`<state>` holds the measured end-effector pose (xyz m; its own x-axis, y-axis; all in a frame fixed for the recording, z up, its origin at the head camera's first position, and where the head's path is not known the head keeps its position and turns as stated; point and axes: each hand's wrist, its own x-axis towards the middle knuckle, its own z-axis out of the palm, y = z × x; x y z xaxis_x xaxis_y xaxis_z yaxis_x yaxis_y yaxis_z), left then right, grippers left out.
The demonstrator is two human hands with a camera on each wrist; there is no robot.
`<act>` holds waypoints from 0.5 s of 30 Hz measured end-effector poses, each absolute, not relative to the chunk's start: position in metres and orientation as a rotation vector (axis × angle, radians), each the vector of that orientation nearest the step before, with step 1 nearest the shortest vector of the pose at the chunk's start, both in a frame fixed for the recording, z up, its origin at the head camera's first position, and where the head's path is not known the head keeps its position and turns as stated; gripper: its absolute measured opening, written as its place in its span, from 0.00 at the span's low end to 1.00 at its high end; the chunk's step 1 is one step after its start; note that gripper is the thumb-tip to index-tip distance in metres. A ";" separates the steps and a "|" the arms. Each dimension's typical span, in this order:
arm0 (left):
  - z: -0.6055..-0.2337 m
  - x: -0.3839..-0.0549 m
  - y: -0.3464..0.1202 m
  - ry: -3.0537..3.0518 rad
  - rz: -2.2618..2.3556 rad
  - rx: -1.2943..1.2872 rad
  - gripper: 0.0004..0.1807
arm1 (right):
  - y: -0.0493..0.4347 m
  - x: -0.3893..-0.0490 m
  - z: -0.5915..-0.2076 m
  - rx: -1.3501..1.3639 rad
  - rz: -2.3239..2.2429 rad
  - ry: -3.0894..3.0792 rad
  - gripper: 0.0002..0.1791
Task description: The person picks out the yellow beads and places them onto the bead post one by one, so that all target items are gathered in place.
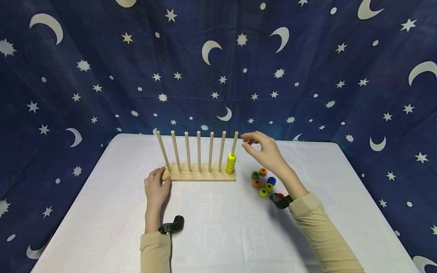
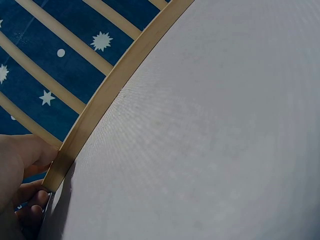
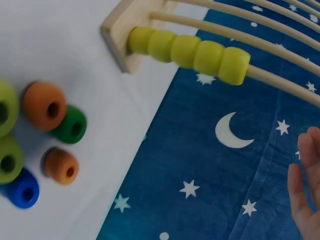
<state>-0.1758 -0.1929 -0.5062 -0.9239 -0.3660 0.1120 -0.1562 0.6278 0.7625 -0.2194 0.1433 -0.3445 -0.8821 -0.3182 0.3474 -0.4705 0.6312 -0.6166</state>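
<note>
A wooden peg stand [image 1: 201, 176] with several upright pegs stands on the table. Yellow beads [image 1: 230, 163] are stacked on its rightmost peg, whose upper part is bare. At the stand's left end my left hand [image 1: 156, 187] grips the base, thumb on one side and fingers on the other; the left wrist view shows this hold on the base [image 2: 107, 95]. My right hand [image 1: 264, 151] is raised just right of the top of the beaded peg, its thumb and fingers apart with nothing between them. The yellow stack [image 3: 190, 52] also shows in the right wrist view.
Loose beads lie right of the stand, below my right forearm: orange [image 1: 263, 171], green [image 1: 255, 175], blue [image 1: 271, 180], yellow-green [image 1: 263, 192] and a partly hidden red one [image 1: 281, 195]. A white cloth [image 1: 211, 235] covers the table. Behind hangs a dark blue star-and-moon curtain [image 1: 191, 102].
</note>
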 end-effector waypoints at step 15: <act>-0.506 -0.175 -0.192 -2.594 -1.187 0.429 0.27 | 0.170 -0.209 -0.361 0.667 0.908 -2.800 0.16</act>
<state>-0.1753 -0.1922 -0.5061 -0.9238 -0.3673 0.1081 -0.1582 0.6235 0.7657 -0.2088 0.1699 -0.3607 -0.8953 -0.3712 0.2464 -0.4451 0.7224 -0.5292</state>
